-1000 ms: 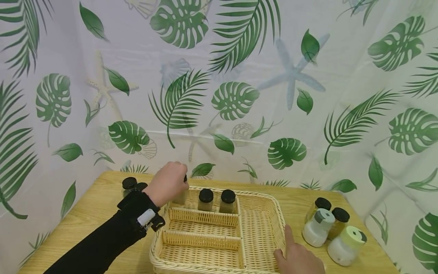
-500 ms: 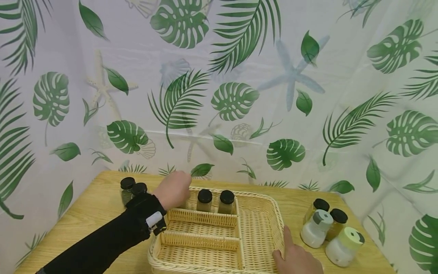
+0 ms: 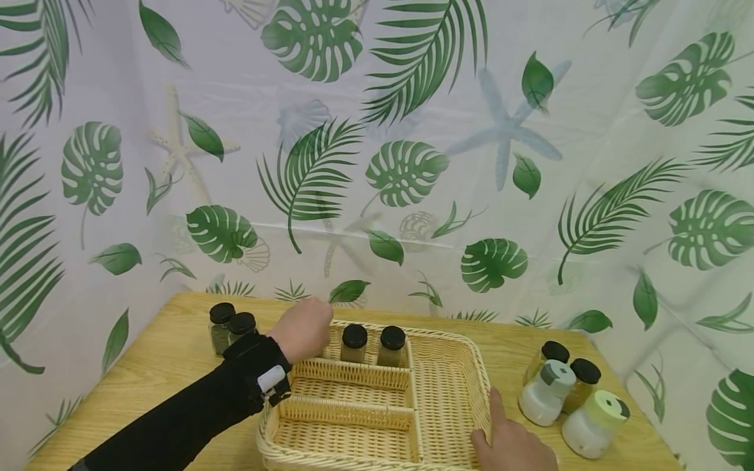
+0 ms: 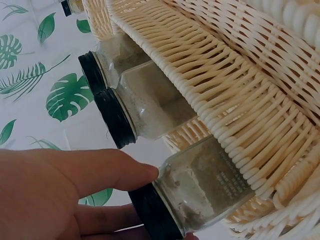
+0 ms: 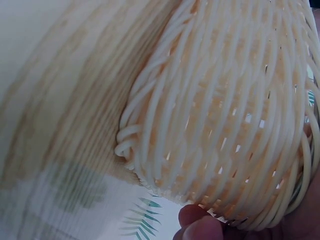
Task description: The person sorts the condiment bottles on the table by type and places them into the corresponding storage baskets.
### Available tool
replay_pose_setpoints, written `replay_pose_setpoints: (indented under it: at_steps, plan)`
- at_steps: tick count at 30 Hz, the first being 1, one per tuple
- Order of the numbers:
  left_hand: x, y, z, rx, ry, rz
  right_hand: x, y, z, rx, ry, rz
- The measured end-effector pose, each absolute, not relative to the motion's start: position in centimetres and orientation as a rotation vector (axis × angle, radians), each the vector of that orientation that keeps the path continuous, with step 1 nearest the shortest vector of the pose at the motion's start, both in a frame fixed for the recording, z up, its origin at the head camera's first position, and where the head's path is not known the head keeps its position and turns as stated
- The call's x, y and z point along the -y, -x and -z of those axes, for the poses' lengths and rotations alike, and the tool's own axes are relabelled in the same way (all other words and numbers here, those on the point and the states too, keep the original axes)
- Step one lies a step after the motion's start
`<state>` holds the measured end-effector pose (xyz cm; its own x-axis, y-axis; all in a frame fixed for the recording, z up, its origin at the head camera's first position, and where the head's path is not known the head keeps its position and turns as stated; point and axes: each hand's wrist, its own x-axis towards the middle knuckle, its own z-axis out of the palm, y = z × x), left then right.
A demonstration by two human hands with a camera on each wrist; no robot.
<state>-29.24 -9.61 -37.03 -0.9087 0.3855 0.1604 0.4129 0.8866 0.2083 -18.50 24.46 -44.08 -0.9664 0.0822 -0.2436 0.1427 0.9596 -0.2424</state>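
Observation:
My left hand [image 3: 303,329] is at the back left compartment of the wicker basket [image 3: 484,379]. In the left wrist view, its thumb and fingers pinch the black lid of a glass spice jar [image 4: 202,182], tilted in that picture, whose lower end is behind the woven divider [image 4: 220,110]. Two similar jars, one [image 3: 353,352] in the middle and one [image 3: 391,353] on the right, stand in the same compartment. My right hand [image 3: 514,443] grips the basket's right rim; in the right wrist view its fingertips [image 5: 202,228] show against the woven wall.
Two black-lidded jars [image 3: 220,327] stand on the wooden table [image 3: 147,366] left of the basket. To its right are two more black-lidded jars [image 3: 586,379], a grey-topped shaker [image 3: 544,396] and a yellow-topped shaker [image 3: 592,428]. A leaf-patterned cloth [image 3: 412,275] hangs close behind the table.
My left hand has moved slightly right and down with the spice jar, lowering it into the back left compartment. My right hand stays at the basket's rim.

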Motion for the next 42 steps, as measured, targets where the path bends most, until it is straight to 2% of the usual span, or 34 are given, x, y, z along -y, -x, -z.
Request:
replay_pose_setpoints:
  at_steps: [24, 42]
  plan:
    - [10.1, 28.3, 36.7, 2.961, 0.574, 0.441, -24.2, 18.5, 44.0, -2.867, -0.195, 0.43]
    - [13.8, 26.7, 36.1, 2.783, 0.495, 0.471, -24.5, 18.8, 44.5, -2.856, -0.193, 0.399]
